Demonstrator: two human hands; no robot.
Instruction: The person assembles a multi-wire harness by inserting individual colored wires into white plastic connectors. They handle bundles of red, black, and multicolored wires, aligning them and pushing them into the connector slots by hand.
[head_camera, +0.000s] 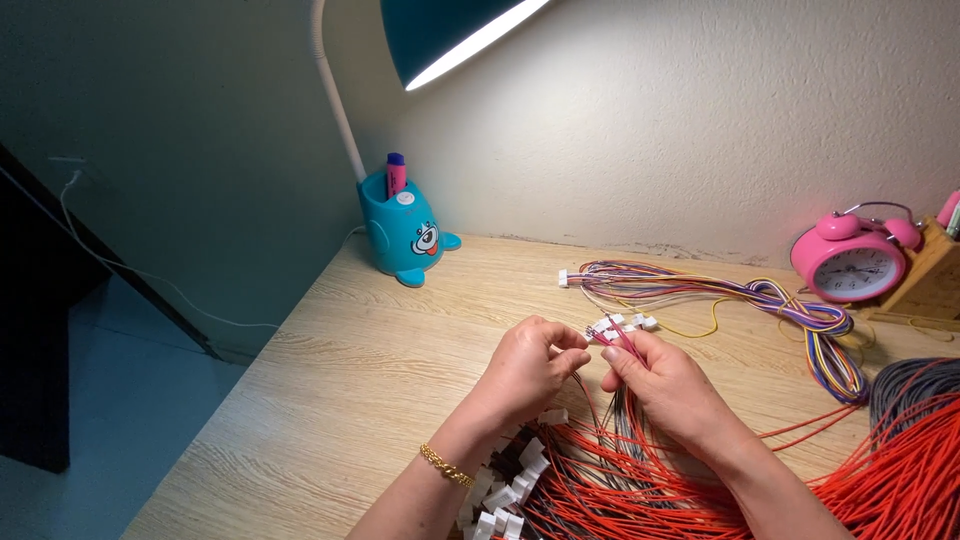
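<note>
Wire with connector: a thin red wire (622, 343) with a small white plug at its end was held between both hands, above the wooden desk (330, 380) and just in front of the multicoloured bundle.
Left hand: the left hand (528, 368) was curled, its fingertips pinched together at the wire's plug end, touching the other hand's fingertips; a gold chain bracelet (446, 466) sat on the wrist.
Right hand: the right hand (664, 385) was pinching the red wire between thumb and forefinger, just beside a few small white connectors (632, 322).
Red and grey harness: a thick spread of red and grey wires (640, 480) lay under both forearms, running off toward the lower right, with a cluster of white plugs (505, 490) at its near-left end.
Multicoloured bundle: a loop of purple, yellow, blue and orange wires (770, 300) lay beyond the hands, with one white plug at its left tip.
Desk lamp: a teal lamp base (405, 232) shaped like a cartoon creature stood at the back left near the wall, a pink marker standing in it, its white neck rising to a lit shade overhead.
Alarm clock: a pink twin-bell clock (850, 262) stood at the back right, just beside a wooden holder (925, 275).
</note>
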